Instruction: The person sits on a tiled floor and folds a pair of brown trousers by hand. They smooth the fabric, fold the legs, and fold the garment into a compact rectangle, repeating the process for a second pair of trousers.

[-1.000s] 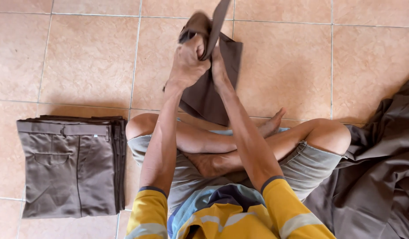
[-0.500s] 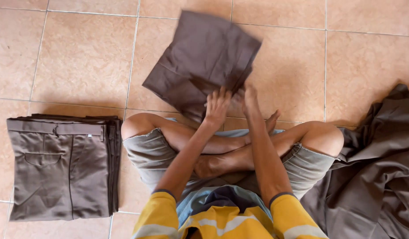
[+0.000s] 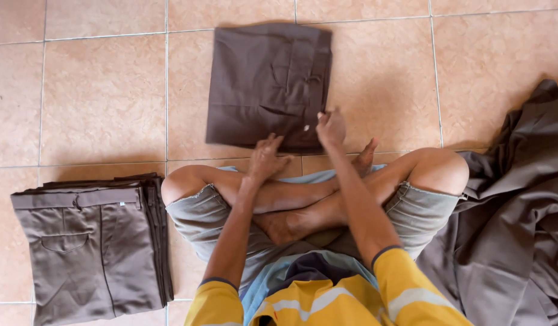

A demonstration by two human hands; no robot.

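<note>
I sit cross-legged on a tiled floor. A folded pair of dark brown trousers (image 3: 264, 81) lies flat on the tiles just in front of my knees. My left hand (image 3: 265, 158) rests at its near edge with the fingers spread and holds nothing. My right hand (image 3: 331, 127) pinches the near right corner of the folded trousers by the waistband.
A stack of folded brown trousers (image 3: 92, 244) lies on the floor at my left. A loose heap of brown garments (image 3: 514, 229) is piled at my right, touching my right knee. Tan floor tiles (image 3: 98, 96) surround everything.
The trousers were held up in both hands, then came down and now lie folded flat on the floor. Both hands have lowered to their near edge.
</note>
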